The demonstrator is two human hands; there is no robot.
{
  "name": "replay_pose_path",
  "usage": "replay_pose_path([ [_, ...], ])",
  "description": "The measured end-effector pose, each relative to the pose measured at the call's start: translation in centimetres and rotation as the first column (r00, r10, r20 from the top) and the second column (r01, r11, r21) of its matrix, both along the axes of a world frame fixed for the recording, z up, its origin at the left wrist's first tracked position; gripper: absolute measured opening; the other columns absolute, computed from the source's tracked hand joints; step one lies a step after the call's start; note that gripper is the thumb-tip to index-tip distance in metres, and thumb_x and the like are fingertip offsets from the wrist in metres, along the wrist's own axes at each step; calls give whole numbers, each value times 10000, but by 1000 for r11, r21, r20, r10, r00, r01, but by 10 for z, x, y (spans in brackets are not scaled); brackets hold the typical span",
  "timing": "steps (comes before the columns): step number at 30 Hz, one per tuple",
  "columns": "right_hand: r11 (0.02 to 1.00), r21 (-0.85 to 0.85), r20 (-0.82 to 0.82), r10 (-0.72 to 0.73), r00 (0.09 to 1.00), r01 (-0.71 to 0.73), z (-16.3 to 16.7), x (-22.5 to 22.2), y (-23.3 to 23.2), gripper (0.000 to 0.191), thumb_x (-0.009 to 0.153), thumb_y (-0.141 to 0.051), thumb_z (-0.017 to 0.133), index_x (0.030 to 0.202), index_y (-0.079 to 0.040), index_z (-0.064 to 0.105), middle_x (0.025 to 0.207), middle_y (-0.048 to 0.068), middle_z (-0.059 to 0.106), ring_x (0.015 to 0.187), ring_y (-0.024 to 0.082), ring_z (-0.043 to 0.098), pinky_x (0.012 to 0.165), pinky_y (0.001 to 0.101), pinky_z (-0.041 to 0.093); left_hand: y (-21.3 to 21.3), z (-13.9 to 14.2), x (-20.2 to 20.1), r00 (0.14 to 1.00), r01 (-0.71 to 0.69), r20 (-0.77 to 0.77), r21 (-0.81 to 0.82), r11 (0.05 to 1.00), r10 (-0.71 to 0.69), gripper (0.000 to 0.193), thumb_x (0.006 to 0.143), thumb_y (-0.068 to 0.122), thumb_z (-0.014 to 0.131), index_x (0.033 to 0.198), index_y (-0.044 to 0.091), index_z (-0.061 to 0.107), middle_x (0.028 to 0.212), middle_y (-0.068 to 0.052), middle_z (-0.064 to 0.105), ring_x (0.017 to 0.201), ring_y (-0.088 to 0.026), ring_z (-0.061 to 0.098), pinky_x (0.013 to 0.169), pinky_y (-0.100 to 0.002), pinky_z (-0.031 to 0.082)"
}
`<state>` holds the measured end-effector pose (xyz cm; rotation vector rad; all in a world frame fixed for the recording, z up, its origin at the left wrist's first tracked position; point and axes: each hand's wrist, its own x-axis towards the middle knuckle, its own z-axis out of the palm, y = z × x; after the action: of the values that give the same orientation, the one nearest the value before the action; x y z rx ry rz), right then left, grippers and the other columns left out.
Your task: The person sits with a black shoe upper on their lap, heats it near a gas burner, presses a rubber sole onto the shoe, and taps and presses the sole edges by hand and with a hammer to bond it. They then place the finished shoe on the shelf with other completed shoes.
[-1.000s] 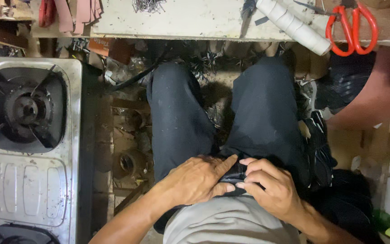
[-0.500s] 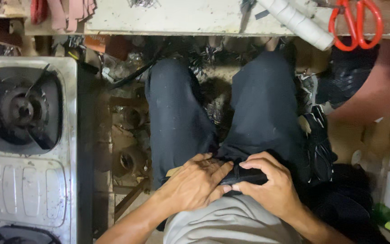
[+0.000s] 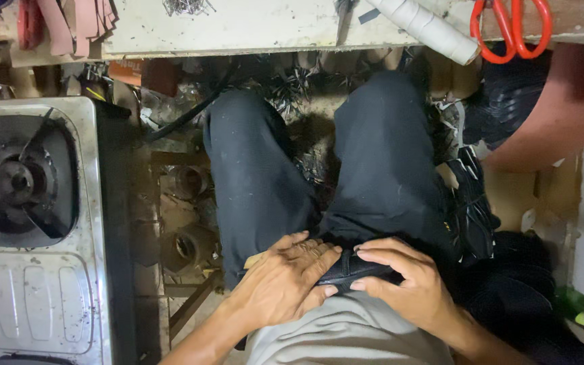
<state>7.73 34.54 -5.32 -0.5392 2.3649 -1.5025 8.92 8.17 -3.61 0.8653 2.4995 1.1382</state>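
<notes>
I look down at my own lap, legs in dark trousers [image 3: 380,155] and a grey shirt [image 3: 346,334] at the bottom. My left hand [image 3: 285,280] lies flat over a small black piece [image 3: 356,267], perhaps leather, at my waist. My right hand [image 3: 407,280] pinches the same black piece from the right side, thumb and fingers curled on it. A thin pale sliver [image 3: 255,260] shows under my left hand's fingers. Most of the black piece is hidden by both hands.
A steel gas stove [image 3: 32,223] stands at the left. The worktable edge [image 3: 251,30] runs along the top with red-handled scissors [image 3: 512,23], a white roll [image 3: 427,27] and small nails [image 3: 187,7]. A reddish round tub [image 3: 555,115] sits at the right, with scraps littering the floor.
Both hands have stayed on the black piece at my waist with small finger shifts. The view has tilted slightly, with the stove and table sliding a little up.
</notes>
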Motion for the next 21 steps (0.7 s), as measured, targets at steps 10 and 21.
replay_pose_path([
  [10, 990, -143, 121, 9, 993, 8, -24, 3, 20, 378, 643, -28, 900, 981, 18, 736, 1024, 170, 776, 939, 245, 764, 853, 320, 585, -1, 2, 5, 996, 1, -84, -26, 1000, -3, 553, 985, 364, 624, 1365, -36, 590, 1272, -243, 674, 1226, -355, 637, 1177, -492, 370],
  [21, 725, -614, 513, 66, 856, 312, -42, -20, 2, 729, 936, -252, 715, 1509, 77, 408, 1468, 265, 538, 1344, 357, 543, 1113, 490, 452, -33, -8, -43, 622, -555, 733, 163, 816, 276, 579, 1012, 421, 532, 1453, 56, 617, 1022, -246, 725, 924, -274, 724, 912, -394, 559],
])
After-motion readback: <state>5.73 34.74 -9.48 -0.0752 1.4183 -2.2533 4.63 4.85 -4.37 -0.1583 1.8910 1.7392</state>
